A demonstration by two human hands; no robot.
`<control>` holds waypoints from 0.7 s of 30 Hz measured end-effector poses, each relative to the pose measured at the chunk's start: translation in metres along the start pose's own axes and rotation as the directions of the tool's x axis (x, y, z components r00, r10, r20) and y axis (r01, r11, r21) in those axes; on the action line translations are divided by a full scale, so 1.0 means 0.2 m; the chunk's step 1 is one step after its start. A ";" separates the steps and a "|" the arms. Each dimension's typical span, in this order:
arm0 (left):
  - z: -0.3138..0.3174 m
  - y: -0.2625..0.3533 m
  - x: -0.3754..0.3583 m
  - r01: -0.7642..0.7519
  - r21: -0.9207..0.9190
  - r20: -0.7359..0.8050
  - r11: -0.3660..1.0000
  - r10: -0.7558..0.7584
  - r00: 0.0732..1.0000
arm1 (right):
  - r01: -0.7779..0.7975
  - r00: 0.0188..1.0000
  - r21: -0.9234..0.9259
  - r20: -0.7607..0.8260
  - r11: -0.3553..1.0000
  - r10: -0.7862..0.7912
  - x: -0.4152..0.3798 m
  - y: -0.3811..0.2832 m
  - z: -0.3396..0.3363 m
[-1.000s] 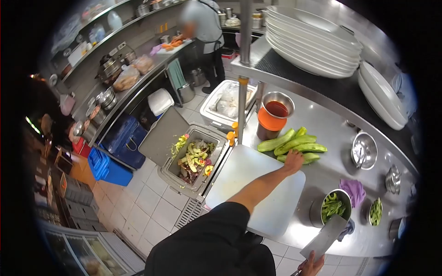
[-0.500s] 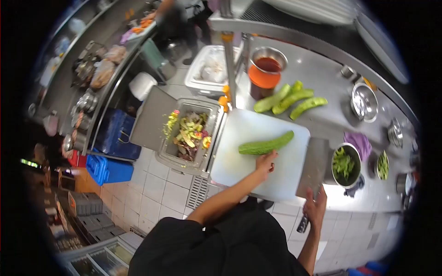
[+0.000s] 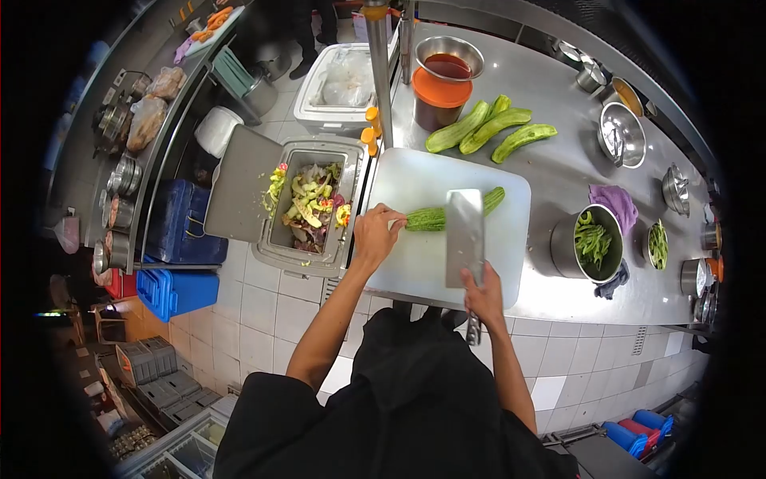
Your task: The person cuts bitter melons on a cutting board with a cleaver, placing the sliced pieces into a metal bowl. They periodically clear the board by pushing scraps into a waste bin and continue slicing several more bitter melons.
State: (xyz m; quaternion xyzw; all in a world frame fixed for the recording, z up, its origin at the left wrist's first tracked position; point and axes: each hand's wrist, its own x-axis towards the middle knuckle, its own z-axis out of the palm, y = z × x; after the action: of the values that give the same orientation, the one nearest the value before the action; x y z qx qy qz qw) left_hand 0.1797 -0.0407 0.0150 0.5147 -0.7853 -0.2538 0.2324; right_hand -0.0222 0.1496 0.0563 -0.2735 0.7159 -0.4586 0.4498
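Note:
A ridged green gourd [image 3: 427, 219] lies across the white cutting board [image 3: 399, 267]. My left hand [image 3: 377, 234] is closed at the gourd's left end, its fingertips pinching the tip. My right hand [image 3: 483, 294] is wrapped round the handle of a wide cleaver [image 3: 465, 239]. The cleaver's broad blade lies over the gourd's middle and hides part of it; whether it touches is unclear. Several peeled green gourds [image 3: 495, 129] rest on the steel counter behind the board.
Left of the board stands an open grey bin [image 3: 280, 251] of peelings. An orange-rimmed container [image 3: 441, 93] with a steel bowl stands behind. To the right are a pot [image 3: 565, 247] of green pieces, a purple cloth [image 3: 613, 207] and steel bowls [image 3: 625, 134]. A metal post [image 3: 381, 72] rises behind the board.
My left hand has moved left to the gourd's end. The cleaver, in my right hand, has moved left from the board's right edge to over the gourd. The view has shifted.

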 end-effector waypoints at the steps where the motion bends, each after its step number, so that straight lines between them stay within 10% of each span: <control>1: 0.01 -0.01 0.00 -0.044 0.012 -0.017 0.999 0.044 0.999 | 0.001 0.998 -0.020 0.060 1.000 0.000 0.04 0.02 0.06; 21: 0.02 -0.10 -0.02 -0.135 0.106 -0.034 0.985 0.139 0.990 | 0.262 0.965 -0.294 0.090 0.919 -0.246 -0.02 0.21 0.16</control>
State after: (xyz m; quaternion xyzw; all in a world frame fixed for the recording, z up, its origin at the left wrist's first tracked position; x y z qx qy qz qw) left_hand 0.1927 -0.0439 -0.0013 0.4761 -0.8259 -0.1854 0.2386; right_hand 0.0087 0.1568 0.0146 -0.4416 0.7244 -0.3905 0.3575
